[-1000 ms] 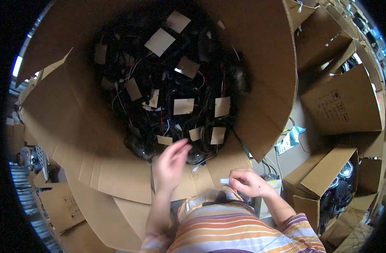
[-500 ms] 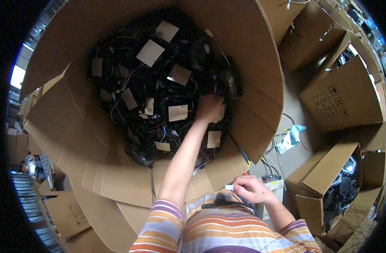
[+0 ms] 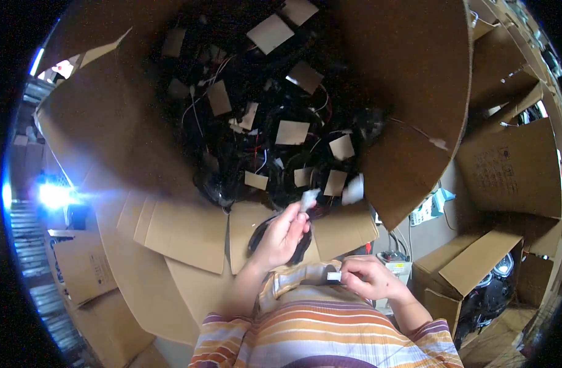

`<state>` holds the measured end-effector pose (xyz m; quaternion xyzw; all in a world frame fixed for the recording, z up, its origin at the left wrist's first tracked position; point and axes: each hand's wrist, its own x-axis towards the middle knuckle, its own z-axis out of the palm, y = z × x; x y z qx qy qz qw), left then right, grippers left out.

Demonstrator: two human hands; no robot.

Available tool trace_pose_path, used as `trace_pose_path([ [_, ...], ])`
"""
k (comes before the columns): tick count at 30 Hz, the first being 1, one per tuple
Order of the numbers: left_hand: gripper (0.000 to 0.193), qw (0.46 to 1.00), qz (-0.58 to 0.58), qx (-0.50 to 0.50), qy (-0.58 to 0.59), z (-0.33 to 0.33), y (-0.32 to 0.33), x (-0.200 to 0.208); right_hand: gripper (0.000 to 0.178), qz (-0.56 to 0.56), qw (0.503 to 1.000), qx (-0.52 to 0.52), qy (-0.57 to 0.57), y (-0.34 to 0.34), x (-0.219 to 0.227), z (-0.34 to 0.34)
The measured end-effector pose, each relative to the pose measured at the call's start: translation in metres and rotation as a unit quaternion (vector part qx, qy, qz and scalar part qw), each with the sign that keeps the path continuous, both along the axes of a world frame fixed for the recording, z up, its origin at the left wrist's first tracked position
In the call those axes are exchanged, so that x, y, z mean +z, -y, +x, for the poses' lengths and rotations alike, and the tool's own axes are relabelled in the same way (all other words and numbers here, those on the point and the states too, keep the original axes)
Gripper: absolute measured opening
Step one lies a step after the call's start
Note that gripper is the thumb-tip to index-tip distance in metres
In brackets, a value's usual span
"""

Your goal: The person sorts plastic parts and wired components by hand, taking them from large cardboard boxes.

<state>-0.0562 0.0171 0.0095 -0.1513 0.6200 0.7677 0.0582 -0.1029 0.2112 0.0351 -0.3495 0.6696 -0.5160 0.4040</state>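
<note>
A large cardboard box stands open in front of me, filled with black parts, thin wires and pale square cards such as this card. Over its near edge, my left hand is closed, pinching a small white piece that is smeared by motion. A dark curved thing shows behind that hand; whether it is held too, I cannot tell. Close to my striped shirt, my right hand is closed on a small white connector between thumb and fingers. A blurred white piece shows at the box's near right.
On the right, a smaller open carton holds black parts with clear round lenses. Another carton stands behind it. A light blue and white packet and cables lie on the floor between. Folded cardboard flaps spread at the near left.
My left hand has come out of the box's depth toward me, now with a white piece at its fingertips. My right hand stays near my shirt. The view has shifted.
</note>
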Motion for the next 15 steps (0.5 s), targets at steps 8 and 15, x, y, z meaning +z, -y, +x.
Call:
trace_pose_path([
  [8, 0.017, 0.990, -0.125, -0.046, -0.043, 0.036, 0.009, -0.003, 0.013, -0.015, 1.000, -0.002, 0.005, 0.018, -0.001, -0.001],
  [15, 0.020, 0.977, -0.133, -0.131, -0.104, 0.042, 0.014, -0.008, 0.012, 0.033, 0.995, -0.075, 0.064, 0.008, 0.000, -0.013],
])
